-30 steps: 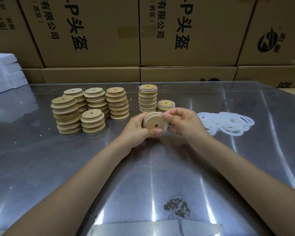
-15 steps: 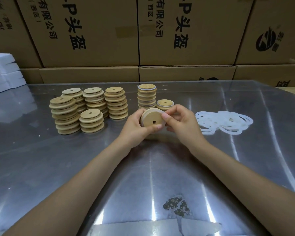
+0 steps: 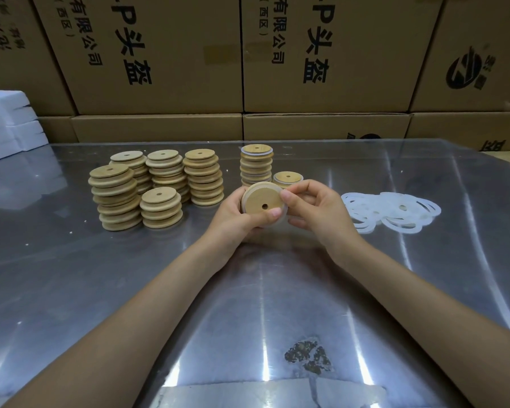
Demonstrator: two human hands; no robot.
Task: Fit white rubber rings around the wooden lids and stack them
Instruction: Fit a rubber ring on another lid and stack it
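Both hands had lifted the wooden lid (image 3: 259, 201) slightly and tilted its holed face toward the camera. Left hand (image 3: 236, 219) gripped the lid, thumb pressed on its face; right hand (image 3: 315, 213) pinched the white rubber ring (image 3: 282, 217) at the lid's right edge. Just behind the lid stood 2 ringed stacks (image 3: 256, 164); bare-lid stacks (image 3: 156, 187) stood to its left, loose rings (image 3: 392, 212) to its right.
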